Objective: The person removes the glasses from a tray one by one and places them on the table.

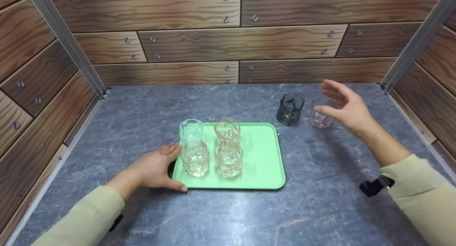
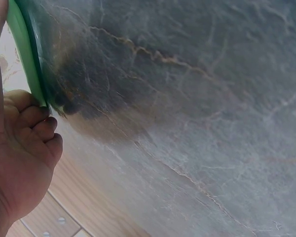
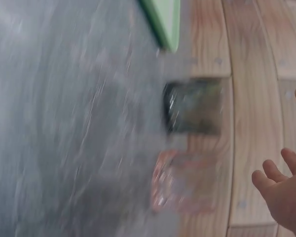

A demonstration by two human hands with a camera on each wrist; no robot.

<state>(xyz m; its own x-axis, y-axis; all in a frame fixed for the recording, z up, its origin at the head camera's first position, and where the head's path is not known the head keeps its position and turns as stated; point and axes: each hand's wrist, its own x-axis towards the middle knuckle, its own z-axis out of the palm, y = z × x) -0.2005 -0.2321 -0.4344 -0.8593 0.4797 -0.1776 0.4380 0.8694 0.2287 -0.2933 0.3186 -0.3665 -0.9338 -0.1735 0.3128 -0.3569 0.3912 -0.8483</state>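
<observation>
- Head view: I see the left hand point(image 1: 156, 167) gripping the green tray point(image 1: 262, 157) at its near-left corner, thumb and bent fingers spread apart along two edges.
- Just right of those fingers, on the tray, stand a bluish glass tumbler point(image 1: 192, 129) and three clear glass tumblers point(image 1: 228, 160).
- Right hand point(image 1: 347, 109) hangs with thumb and fingers apart; a pinkish glass tumbler point(image 1: 320, 121) stands under its fingers.
- Left of that thumb tip stands a dark grey glass tumbler point(image 1: 289, 112).
- Right wrist view: a gap separates fingers and pinkish glass tumbler.
</observation>
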